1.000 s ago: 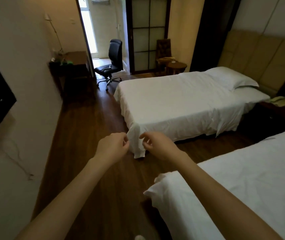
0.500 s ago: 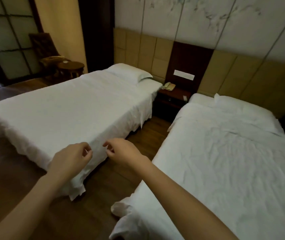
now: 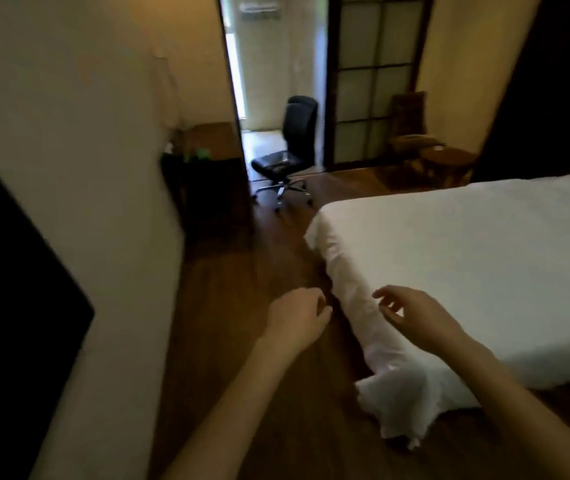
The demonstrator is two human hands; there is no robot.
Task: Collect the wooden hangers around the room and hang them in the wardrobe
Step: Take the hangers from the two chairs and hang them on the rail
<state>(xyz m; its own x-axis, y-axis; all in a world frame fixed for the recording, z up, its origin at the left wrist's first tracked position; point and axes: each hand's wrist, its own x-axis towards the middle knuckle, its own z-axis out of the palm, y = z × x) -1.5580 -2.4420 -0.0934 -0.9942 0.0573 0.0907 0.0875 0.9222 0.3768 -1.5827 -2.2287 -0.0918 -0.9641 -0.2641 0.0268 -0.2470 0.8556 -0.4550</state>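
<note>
No wooden hanger and no wardrobe shows in the head view. My left hand (image 3: 295,318) is held out in front of me over the wooden floor, fingers loosely curled, holding nothing. My right hand (image 3: 411,313) hovers beside it, over the near corner of the white bed (image 3: 467,265), fingers relaxed and spread, also empty. The two hands are apart and touch nothing.
A black office chair (image 3: 288,154) stands in the doorway ahead. A dark desk (image 3: 207,174) sits against the left wall, a black TV screen (image 3: 13,292) hangs nearer. A brown armchair (image 3: 409,123) and round wooden table (image 3: 448,161) are at the back right. Wooden floor (image 3: 242,306) runs between wall and bed.
My view swung from the two beds and headboard wall back left to the aisle and doorway. My right hand's fingers have spread a little; both hands stay empty.
</note>
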